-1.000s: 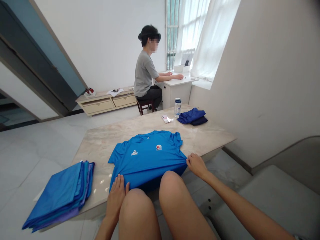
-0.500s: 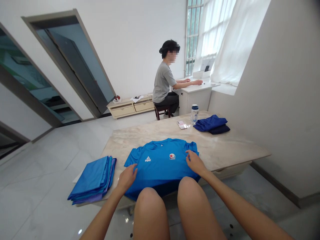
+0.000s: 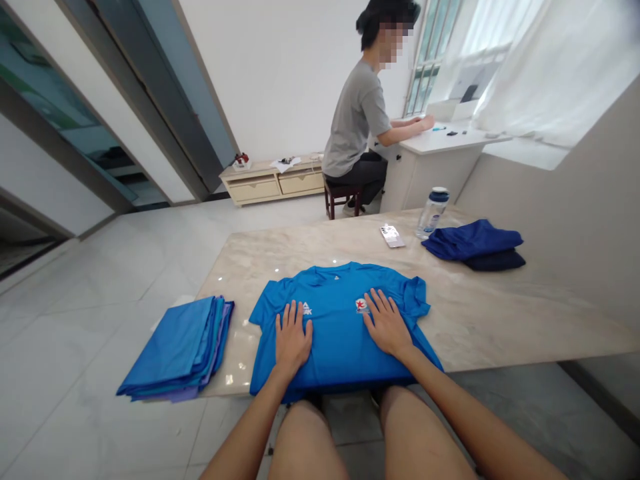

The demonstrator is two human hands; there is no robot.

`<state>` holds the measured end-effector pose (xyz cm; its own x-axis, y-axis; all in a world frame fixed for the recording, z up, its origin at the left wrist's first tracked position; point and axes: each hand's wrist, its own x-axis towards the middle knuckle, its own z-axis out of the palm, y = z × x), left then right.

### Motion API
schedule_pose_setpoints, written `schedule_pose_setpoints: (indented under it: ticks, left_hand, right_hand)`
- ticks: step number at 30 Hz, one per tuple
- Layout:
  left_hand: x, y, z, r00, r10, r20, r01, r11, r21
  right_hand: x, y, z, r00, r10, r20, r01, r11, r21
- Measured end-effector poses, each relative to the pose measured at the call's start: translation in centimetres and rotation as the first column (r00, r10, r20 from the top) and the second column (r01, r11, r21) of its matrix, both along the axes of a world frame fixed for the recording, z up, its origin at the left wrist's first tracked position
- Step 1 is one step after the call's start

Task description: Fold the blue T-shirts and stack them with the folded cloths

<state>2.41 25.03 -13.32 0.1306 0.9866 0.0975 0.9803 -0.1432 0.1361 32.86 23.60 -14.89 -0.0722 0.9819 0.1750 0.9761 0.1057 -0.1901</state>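
Note:
A bright blue T-shirt [image 3: 335, 340] lies spread face up on the marble-look table [image 3: 310, 243], its collar toward the far side and its lower part reaching the near edge. My left hand [image 3: 293, 339] rests flat on the chest, fingers spread, partly covering the white printed logo. On the other side of the chest, my right hand [image 3: 387, 325] lies flat with fingers spread, its fingertips beside the round red-and-white badge. Neither hand grips the cloth. Left of the shirt sits a stack of folded blue clothes [image 3: 175, 343], with some purple cloth low in it.
Dark blue folded clothes [image 3: 475, 241] lie at the table's right, near a clear water bottle [image 3: 432, 215] and a phone [image 3: 392, 236]. Beyond, a person in a grey T-shirt [image 3: 354, 120] sits at a white desk [image 3: 440, 157]. A low cabinet [image 3: 273, 183] stands along the wall.
Both hands have moved inward from the shirt's sides and now lie flat on its chest. The view has shifted nearer to the table. The seated person's hands have drawn together.

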Motion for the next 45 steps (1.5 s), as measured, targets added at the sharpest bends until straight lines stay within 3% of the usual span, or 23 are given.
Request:
schedule_pose_setpoints:
  ticks: [4, 8, 13, 16, 19, 22, 24, 26, 28, 30, 34, 38, 41, 45]
  left_hand:
    - [0.4, 0.4, 0.5, 1.000, 0.016, 0.003, -0.015, 1.000, -0.014]
    - [0.7, -0.8, 0.2, 0.999, 0.031, 0.027, -0.031, 0.999, -0.010]
    - [0.7, -3.9, -0.1, 0.998, 0.059, 0.034, -0.058, 0.998, -0.014]
    - [0.3, -5.6, 0.7, 1.000, 0.023, 0.008, -0.023, 0.999, -0.047]
    - [-0.5, -6.9, 2.4, 0.998, -0.045, -0.054, 0.037, 0.990, -0.134]
    - [-1.3, -7.5, 4.4, 0.986, -0.091, -0.140, 0.058, 0.972, -0.226]
    - [-1.7, -7.6, 5.5, 0.973, -0.119, -0.196, 0.068, 0.966, -0.251]
    - [-1.8, -7.5, 6.3, 0.958, -0.153, -0.241, 0.088, 0.961, -0.263]
    - [-1.6, -7.4, 7.1, 0.944, -0.181, -0.278, 0.097, 0.952, -0.291]
    - [-1.3, -7.2, 7.7, 0.932, -0.210, -0.297, 0.107, 0.939, -0.327]
    - [-0.6, -6.3, 8.2, 0.916, -0.273, -0.294, 0.156, 0.918, -0.364]
    - [-0.2, -5.2, 7.3, 0.921, -0.266, -0.285, 0.172, 0.934, -0.314]
    - [0.1, -5.1, 5.7, 0.947, -0.219, -0.234, 0.155, 0.952, -0.265]
    - [-0.1, -5.7, 4.2, 0.985, -0.134, -0.113, 0.105, 0.967, -0.231]
  right_hand:
    - [0.4, 1.3, -0.9, 0.998, 0.056, 0.010, -0.056, 0.998, 0.022]
    - [0.7, 1.2, -2.0, 0.996, 0.091, 0.021, -0.092, 0.995, 0.043]
    - [1.5, -1.3, -3.6, 0.991, 0.127, 0.039, -0.129, 0.990, 0.055]
    - [2.3, -3.1, -4.2, 0.986, 0.163, 0.029, -0.164, 0.986, 0.040]
    - [3.3, -4.8, -2.9, 0.979, 0.201, 0.021, -0.201, 0.979, -0.027]
    - [4.9, -6.3, 0.4, 0.976, 0.217, 0.015, -0.214, 0.971, -0.110]
    - [6.3, -7.0, 2.9, 0.995, 0.095, -0.002, -0.095, 0.987, -0.134]
    - [8.1, -7.5, 4.8, 0.989, -0.145, -0.038, 0.138, 0.979, -0.151]
    - [9.8, -7.8, 5.9, 0.927, -0.369, -0.069, 0.352, 0.918, -0.179]
    - [11.1, -7.6, 6.2, 0.868, -0.489, -0.084, 0.465, 0.861, -0.206]
    - [11.7, -6.2, 5.9, 0.831, -0.545, -0.112, 0.511, 0.828, -0.230]
    - [11.1, -5.2, 5.9, 0.843, -0.528, -0.107, 0.496, 0.838, -0.228]
    - [11.8, -6.5, 6.3, 0.832, -0.546, -0.093, 0.521, 0.828, -0.206]
    - [14.7, -9.6, 7.2, 0.769, -0.637, -0.057, 0.608, 0.756, -0.241]
